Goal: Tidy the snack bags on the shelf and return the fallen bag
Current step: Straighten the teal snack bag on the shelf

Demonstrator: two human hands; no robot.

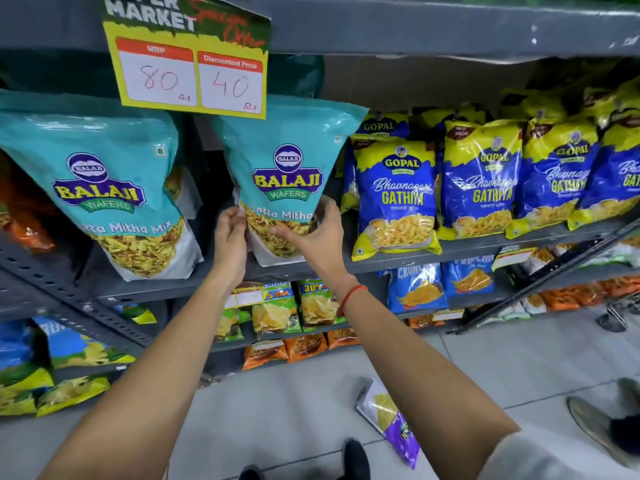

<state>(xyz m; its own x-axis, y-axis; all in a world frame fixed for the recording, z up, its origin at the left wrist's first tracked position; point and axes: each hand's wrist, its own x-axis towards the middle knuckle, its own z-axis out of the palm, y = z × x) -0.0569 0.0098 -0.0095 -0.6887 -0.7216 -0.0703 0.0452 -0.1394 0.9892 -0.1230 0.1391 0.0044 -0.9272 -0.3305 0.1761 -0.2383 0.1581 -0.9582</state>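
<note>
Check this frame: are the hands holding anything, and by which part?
Both the left hand and right hand grip the teal Balaji bag by its lower sides, near the bottom.

A dark gap (204,174) stands open between the two teal Balaji bags (104,188), wide enough for a hand. The hanging price card (190,71) blocks the way in from above. To the right, the Gopal bags (398,199) stand packed edge to edge. The floor (277,410) around the fallen bag (391,420) lies open.
</note>
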